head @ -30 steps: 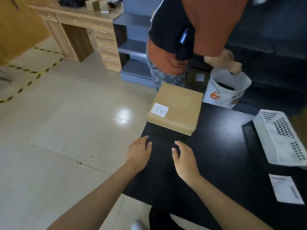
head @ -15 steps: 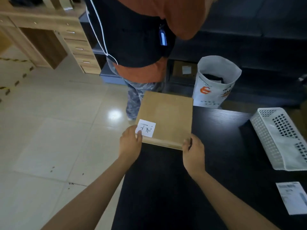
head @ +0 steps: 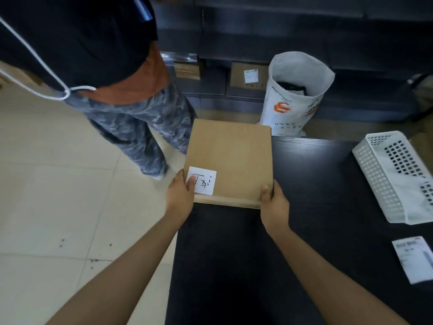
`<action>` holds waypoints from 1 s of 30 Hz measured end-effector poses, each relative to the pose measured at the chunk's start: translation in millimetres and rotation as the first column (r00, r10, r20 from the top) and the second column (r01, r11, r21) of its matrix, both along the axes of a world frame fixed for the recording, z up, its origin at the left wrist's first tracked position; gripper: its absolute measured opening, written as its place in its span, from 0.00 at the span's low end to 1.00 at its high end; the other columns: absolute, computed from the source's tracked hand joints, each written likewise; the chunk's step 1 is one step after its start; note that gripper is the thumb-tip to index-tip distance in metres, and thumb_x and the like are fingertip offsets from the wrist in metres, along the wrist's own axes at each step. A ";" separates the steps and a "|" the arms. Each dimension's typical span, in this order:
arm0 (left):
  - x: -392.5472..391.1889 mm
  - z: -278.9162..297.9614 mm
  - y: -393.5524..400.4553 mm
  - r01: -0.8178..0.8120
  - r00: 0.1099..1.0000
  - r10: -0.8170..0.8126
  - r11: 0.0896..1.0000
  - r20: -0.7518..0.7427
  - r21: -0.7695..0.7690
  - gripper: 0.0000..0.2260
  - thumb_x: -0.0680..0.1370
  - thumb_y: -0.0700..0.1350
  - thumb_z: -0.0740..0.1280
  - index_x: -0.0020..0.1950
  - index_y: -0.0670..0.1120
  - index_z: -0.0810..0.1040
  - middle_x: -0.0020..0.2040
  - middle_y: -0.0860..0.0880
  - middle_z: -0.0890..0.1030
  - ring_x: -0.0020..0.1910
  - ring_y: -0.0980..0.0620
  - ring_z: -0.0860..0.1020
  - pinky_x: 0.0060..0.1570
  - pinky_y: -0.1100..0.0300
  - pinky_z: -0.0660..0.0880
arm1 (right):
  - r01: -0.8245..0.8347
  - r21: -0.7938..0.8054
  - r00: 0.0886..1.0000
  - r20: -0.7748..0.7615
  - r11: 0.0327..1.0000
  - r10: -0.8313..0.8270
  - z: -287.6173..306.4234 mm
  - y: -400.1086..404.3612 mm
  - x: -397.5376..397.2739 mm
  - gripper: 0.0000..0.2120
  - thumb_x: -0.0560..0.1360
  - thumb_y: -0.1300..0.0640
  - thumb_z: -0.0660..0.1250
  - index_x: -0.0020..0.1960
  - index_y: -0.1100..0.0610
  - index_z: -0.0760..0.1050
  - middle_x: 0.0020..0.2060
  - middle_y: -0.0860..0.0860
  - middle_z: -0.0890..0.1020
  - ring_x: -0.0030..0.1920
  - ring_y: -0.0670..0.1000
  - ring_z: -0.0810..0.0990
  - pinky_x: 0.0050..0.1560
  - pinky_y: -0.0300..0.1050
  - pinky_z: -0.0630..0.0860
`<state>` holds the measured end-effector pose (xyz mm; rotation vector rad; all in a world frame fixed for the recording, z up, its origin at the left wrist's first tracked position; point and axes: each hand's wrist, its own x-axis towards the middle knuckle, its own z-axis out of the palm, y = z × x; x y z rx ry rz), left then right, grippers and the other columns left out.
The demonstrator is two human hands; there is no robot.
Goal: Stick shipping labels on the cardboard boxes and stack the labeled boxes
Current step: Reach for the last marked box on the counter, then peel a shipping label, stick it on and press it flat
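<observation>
Gripping: both hands have the flat cardboard box [head: 230, 160] by its near corners, at the far left corner of the black counter [head: 304, 231].
Left grip: my left hand [head: 180, 195] pinches the near left corner, thumb lying on the small white handwritten note [head: 202, 180] stuck there.
Right grip: my right hand [head: 274, 205] clamps the near right corner, thumb on top, fingers tucked under the edge.
Box position: its far end hangs past the counter edge; I cannot tell whether it rests on the counter or is lifted.
Step in hand: I judge this as fetching the box for labelling; it carries no printed label.
Label: a printed shipping label [head: 414, 261] lies flat at the right of the counter, well apart from the box, near the white mesh basket [head: 386, 181].
Next move: I'd draw the box in toward me onto open counter, free my right hand, and go for the label.
Watch: a person [head: 131, 118] stands just beyond the box; the white sack [head: 297, 95] sits behind it.
</observation>
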<state>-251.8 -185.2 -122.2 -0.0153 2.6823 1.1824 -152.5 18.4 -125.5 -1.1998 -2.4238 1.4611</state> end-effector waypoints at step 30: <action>309.7 -2.1 186.8 0.070 0.994 -0.075 0.996 0.075 0.063 0.17 0.81 0.53 0.58 0.68 0.49 0.70 0.59 0.54 0.77 0.54 0.56 0.76 0.51 0.60 0.73 | 0.013 0.043 0.999 0.035 0.999 -0.015 6.6 194.8 306.9 0.20 0.82 0.53 0.54 0.73 0.58 0.63 0.65 0.55 0.74 0.64 0.54 0.73 0.64 0.48 0.69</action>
